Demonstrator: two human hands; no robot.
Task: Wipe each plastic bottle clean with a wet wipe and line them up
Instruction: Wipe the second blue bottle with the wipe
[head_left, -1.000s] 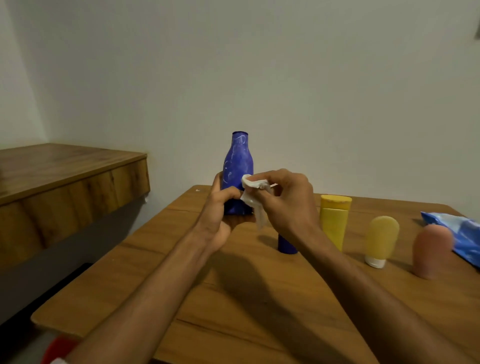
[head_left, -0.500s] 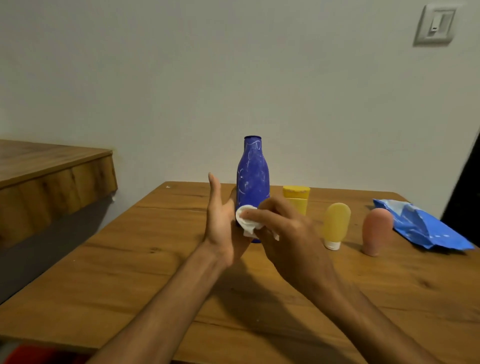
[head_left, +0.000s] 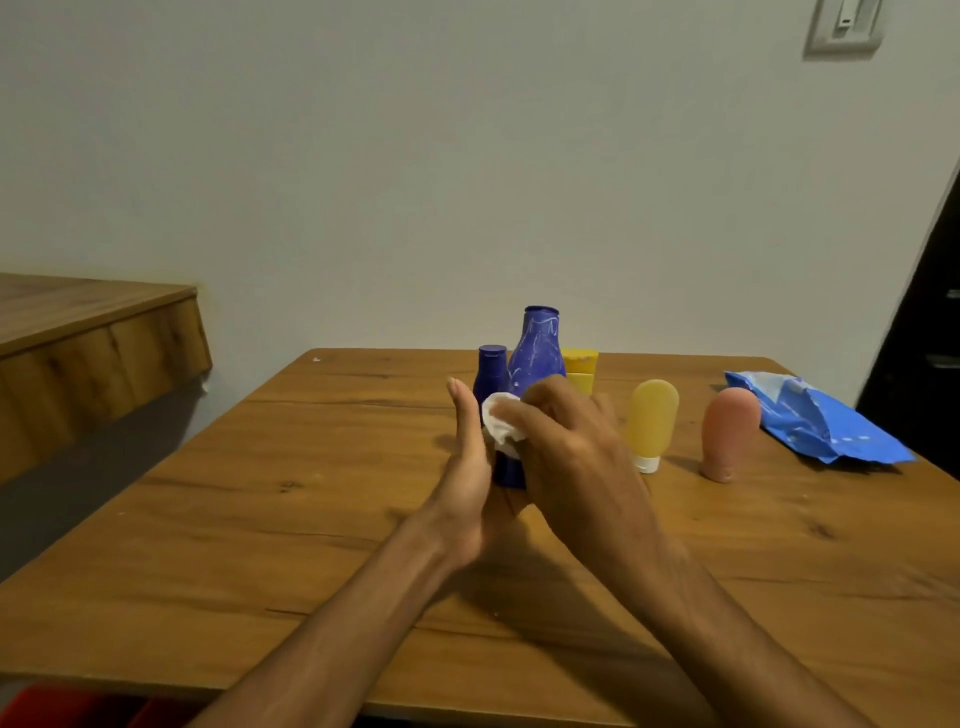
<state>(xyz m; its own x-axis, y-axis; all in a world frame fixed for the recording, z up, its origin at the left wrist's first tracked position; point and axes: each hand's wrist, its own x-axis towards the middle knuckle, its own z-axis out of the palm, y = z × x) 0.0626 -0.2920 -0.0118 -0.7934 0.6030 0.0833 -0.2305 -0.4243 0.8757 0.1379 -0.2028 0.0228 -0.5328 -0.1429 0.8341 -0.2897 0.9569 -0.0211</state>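
My left forearm runs bare from the bottom edge up to centre. The left hand (head_left: 470, 457) stands edge-on, fingers straight and together, pointing up and away, palm facing right. My right forearm enters from the lower right, angled left, also bare. The right hand (head_left: 576, 457) sits back-up just beside the left, fingers curled, pinching a wipe (head_left: 500, 423) at the tips. The hands meet near the heels; I can't tell if they touch.

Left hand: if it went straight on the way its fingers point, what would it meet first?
Probably the small dark blue bottle, standing just beyond the straight fingers of the left hand, beside the tall blue bottle. Depth is unclear; it might pass by its left side.
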